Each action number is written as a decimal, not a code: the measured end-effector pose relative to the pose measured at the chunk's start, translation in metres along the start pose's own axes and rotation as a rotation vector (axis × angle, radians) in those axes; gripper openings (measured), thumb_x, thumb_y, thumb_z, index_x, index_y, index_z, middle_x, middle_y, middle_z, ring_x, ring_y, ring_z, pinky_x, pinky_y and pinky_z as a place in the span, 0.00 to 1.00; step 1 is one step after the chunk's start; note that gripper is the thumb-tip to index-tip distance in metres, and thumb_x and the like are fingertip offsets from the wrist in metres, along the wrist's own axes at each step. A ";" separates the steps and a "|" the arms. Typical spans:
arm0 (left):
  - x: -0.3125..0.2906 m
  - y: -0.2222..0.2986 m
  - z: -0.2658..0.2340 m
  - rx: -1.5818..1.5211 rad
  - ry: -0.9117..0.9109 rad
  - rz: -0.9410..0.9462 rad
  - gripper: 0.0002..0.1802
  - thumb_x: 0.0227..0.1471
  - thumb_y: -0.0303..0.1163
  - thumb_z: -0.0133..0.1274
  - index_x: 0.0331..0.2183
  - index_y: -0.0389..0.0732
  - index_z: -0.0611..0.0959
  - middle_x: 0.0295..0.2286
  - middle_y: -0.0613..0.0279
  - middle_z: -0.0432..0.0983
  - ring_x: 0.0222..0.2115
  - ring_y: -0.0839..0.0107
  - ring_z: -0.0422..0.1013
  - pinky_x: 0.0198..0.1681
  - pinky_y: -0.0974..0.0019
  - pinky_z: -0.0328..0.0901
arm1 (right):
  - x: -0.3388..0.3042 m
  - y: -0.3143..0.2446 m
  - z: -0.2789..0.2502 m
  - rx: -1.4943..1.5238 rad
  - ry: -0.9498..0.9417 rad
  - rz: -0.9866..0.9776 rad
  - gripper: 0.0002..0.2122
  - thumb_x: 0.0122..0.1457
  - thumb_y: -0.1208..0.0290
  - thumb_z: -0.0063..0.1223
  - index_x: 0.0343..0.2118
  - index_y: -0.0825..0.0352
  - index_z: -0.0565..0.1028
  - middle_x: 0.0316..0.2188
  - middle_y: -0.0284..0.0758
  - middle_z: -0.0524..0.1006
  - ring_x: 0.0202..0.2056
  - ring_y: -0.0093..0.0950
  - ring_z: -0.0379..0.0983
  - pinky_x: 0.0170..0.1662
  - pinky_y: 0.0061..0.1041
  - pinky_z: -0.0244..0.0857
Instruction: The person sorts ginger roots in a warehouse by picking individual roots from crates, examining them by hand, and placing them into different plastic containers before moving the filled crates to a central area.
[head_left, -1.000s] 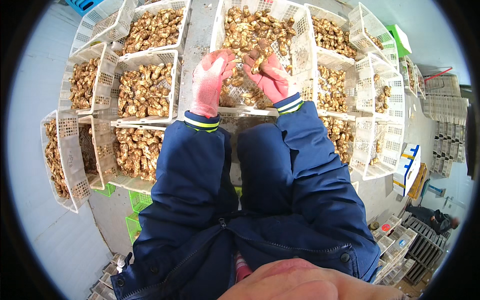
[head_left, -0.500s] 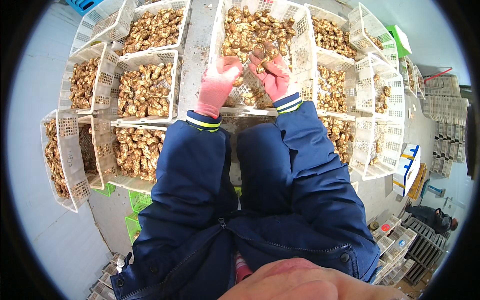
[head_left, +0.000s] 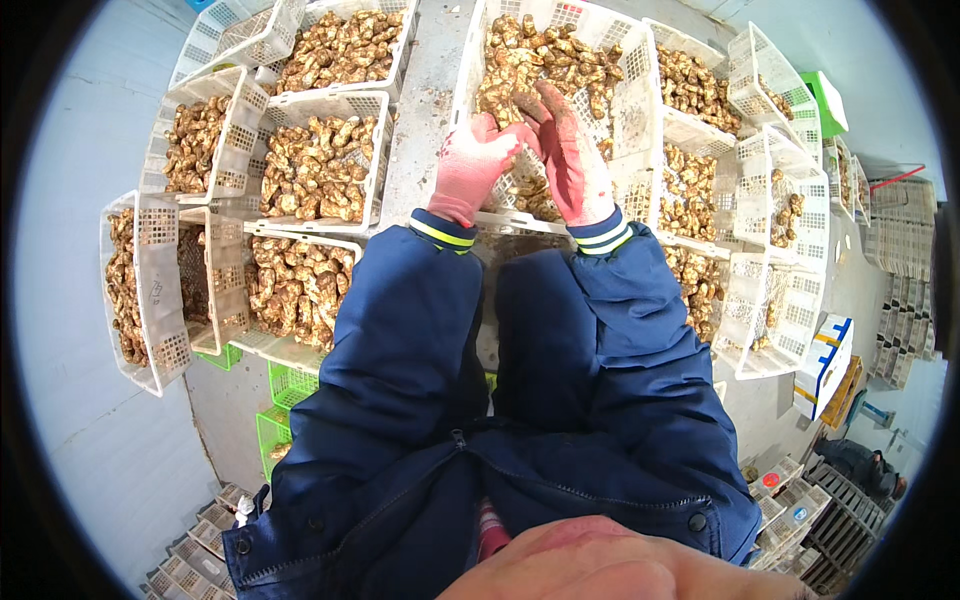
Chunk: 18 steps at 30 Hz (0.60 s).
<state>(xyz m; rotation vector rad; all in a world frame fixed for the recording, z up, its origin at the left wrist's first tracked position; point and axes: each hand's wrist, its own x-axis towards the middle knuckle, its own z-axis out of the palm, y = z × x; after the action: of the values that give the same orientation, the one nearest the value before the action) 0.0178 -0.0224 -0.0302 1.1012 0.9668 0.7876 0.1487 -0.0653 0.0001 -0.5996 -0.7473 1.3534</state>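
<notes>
Both my hands wear pink work gloves and are over the near half of a white plastic crate (head_left: 634,95). Brown and cream mushrooms (head_left: 530,60), stubby and thick-stemmed, are heaped at the crate's far end, with a smaller cluster at its near end. My left hand (head_left: 477,165) is closed, fingers curled toward the right hand; whatever it may hold is hidden. Beside it, my right hand (head_left: 572,160) is held upright with its fingers stretched out and soiled, and no mushroom shows in it. The two hands nearly touch at the fingertips.
More white crates of mushrooms stand on the left (head_left: 318,170) and right (head_left: 690,195), some tilted on others. Green baskets (head_left: 290,385) sit lower left. A white-and-blue box (head_left: 825,365) and stacked crates (head_left: 895,230) are at right. A person in dark clothes (head_left: 862,470) is lower right.
The mushroom in my right hand is gone from it, and its fingers have straightened. My left hand has come closer to the right. The whole view has shifted slightly.
</notes>
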 end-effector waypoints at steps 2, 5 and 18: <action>-0.003 0.009 0.014 -0.140 0.006 -0.028 0.14 0.48 0.32 0.49 0.35 0.31 0.74 0.30 0.60 0.73 0.29 0.74 0.71 0.30 0.75 0.64 | 0.000 -0.007 -0.015 -0.050 0.029 0.005 0.27 0.59 0.61 0.40 0.55 0.74 0.51 0.51 0.49 0.60 0.53 0.37 0.58 0.54 0.32 0.54; -0.012 0.019 0.009 -0.346 0.000 -0.060 0.13 0.50 0.31 0.47 0.36 0.31 0.73 0.32 0.59 0.72 0.31 0.70 0.72 0.34 0.72 0.67 | 0.001 -0.004 -0.027 -0.023 0.172 0.033 0.25 0.60 0.62 0.39 0.54 0.74 0.54 0.49 0.49 0.63 0.50 0.37 0.61 0.51 0.30 0.58; -0.041 0.007 0.007 -0.618 -0.158 -0.105 0.18 0.48 0.31 0.49 0.40 0.32 0.69 0.33 0.53 0.72 0.31 0.63 0.72 0.33 0.65 0.68 | -0.033 -0.008 -0.021 -0.009 0.123 0.253 0.23 0.60 0.62 0.37 0.52 0.75 0.57 0.43 0.48 0.68 0.41 0.36 0.70 0.44 0.29 0.66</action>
<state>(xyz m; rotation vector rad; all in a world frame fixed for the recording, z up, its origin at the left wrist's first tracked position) 0.0080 -0.0597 -0.0124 0.5593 0.5799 0.8237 0.1679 -0.0979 -0.0110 -0.7982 -0.5919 1.5295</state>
